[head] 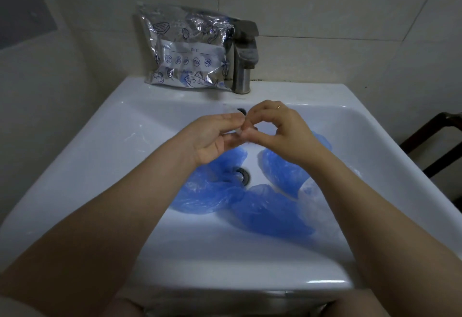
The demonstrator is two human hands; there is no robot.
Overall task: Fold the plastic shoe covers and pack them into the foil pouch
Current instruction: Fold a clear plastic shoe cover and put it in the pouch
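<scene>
Both hands meet over the sink [75, 166], above the back of the basin. Left hand [212, 136] is palm-up, fingers mostly straight and relaxed, tips pointing right. Right hand [280, 131] has fingers curled, thumb and forefinger pinching a small pale scrap [239, 132] right at the left fingertips; too small and blurred to say what it is (maybe clear plastic, can't confirm). A ring [278, 107] shows on one right finger.

Three blue shoe covers lie crumpled, unfolded, in the basin around the drain [242, 175]: cover one [207, 191] left of the drain under the left forearm, cover two [270, 214] in front of it, nearest the viewer, cover three [282, 169] to the right under the right wrist. One and two touch near the drain. Neither hand touches any of them.

Foil pouch [186, 49] stands upright on the back ledge, leaning on the tiled wall [325, 4], just left of the tap [243, 56] and touching it. Some blue shows through the pouch's lower part.

Dark chair frame [435, 141] at the right edge
</scene>
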